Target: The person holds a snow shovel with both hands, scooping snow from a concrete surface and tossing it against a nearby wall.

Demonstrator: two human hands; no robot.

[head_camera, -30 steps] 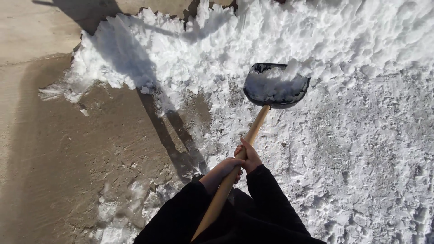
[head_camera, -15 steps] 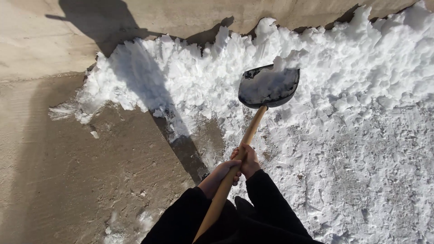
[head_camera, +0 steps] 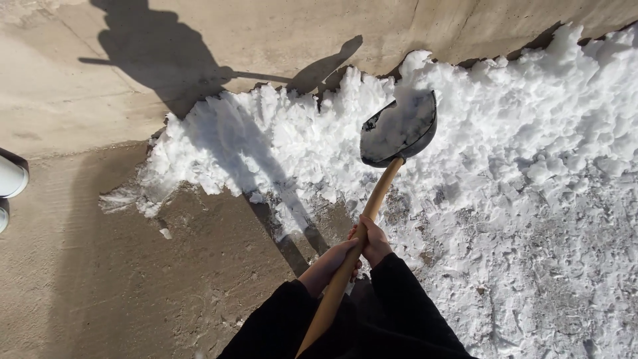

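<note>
Two hands on one shovel [head_camera: 372,206]. I see left hand [head_camera: 330,260] wrapped tight round wooden handle, right hand [head_camera: 374,240] just above it, also wrapped tight. Black scoop, full of snow, sits over big snow pile [head_camera: 505,126] by concrete wall [head_camera: 266,40]. Bare wet ground [head_camera: 133,266] at left.

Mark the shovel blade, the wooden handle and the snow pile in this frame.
shovel blade [head_camera: 397,129], head view, on the snow-dusted middle of the black scoop.
wooden handle [head_camera: 380,193], head view, on the bare shaft between blade and hands.
snow pile [head_camera: 531,100], head view, on the lumpy heap right of the blade.
</note>
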